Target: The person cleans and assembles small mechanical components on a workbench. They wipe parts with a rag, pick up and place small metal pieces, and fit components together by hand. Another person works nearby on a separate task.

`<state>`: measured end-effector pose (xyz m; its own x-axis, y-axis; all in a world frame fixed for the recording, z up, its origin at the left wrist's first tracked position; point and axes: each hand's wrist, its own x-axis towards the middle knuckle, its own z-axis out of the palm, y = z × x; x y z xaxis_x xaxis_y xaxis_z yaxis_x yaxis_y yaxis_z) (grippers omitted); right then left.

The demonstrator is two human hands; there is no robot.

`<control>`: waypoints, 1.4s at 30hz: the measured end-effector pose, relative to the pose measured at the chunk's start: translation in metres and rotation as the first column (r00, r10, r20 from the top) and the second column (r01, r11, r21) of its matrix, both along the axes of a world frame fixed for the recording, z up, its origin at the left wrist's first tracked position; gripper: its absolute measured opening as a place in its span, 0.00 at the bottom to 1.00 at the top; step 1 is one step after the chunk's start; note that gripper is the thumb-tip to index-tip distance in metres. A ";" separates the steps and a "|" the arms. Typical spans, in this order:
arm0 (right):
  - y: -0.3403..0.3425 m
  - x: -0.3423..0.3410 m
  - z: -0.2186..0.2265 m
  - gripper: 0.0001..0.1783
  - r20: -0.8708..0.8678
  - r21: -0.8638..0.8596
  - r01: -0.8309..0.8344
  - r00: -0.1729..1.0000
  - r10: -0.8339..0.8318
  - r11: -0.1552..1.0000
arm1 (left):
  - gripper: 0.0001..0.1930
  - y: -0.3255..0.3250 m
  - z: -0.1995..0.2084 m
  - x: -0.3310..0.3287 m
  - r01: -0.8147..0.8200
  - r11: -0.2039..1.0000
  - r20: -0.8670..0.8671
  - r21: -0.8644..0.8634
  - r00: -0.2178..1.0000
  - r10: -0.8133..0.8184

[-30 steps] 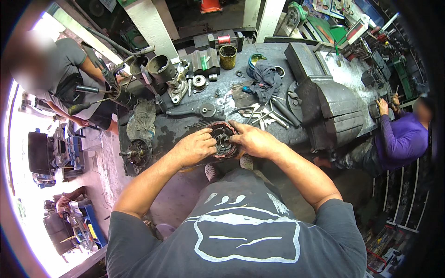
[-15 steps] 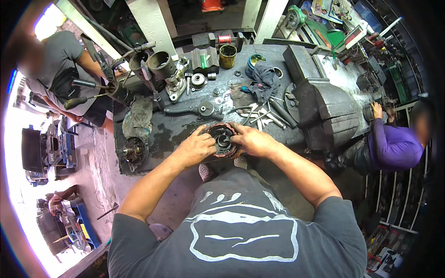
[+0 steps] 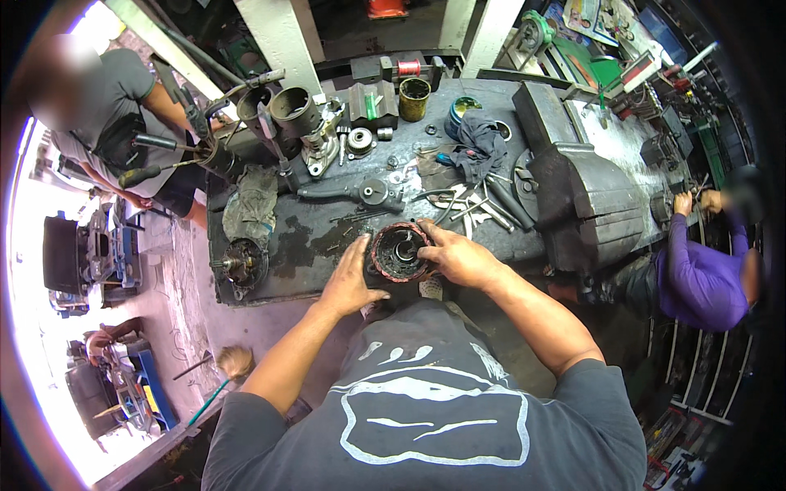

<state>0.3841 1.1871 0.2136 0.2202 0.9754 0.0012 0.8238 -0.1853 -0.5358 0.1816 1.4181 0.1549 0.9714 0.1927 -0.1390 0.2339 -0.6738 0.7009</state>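
Observation:
At the bench's front edge is a round, dark, greasy housing with a rough reddish rim and a small ring-like part inside. My right hand grips its right side, thumb at the rim and inner edge. Just left of it, my left hand is open, thumb and fingers spread and apart from the rim. Beyond the housing lies a dark angle grinder. Pliers and other hand tools are heaped to the right of the grinder. What my right fingers do underneath is hidden.
A dark cloth, a yellowish can and a metal gear housing stand farther back. A flanged part sits at the bench's left corner, a bulky dark casing at right. Two people are nearby, left and far right.
My left hand has let go of the round housing and opened out to its left. My right hand still holds it. The person at far right has shifted both hands.

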 end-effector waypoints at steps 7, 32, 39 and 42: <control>-0.002 0.007 -0.009 0.24 -0.089 0.020 0.021 0.996 -0.019 1.000 | 0.66 -0.040 -0.020 0.008 -0.229 0.953 0.138 -0.198 0.956 0.259; 0.005 0.024 -0.012 0.36 -0.111 -0.022 0.010 0.994 -0.013 1.000 | 0.58 -0.027 0.004 0.032 -0.241 0.939 0.102 -0.245 0.957 0.272; -0.001 0.018 -0.012 0.30 -0.082 0.008 0.012 0.997 -0.011 1.000 | 0.57 -0.028 0.000 0.027 -0.237 0.948 0.094 -0.213 0.961 0.261; -0.006 0.010 -0.016 0.25 -0.038 -0.035 0.034 0.999 -0.035 0.999 | 0.56 -0.031 0.002 0.024 -0.229 0.955 0.079 -0.190 0.966 0.247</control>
<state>0.3945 1.1807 0.1975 0.2532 0.9666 -0.0409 0.7952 -0.2320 -0.5602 0.2052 1.3872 0.1571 0.9109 0.4013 -0.0959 0.2943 -0.4692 0.8326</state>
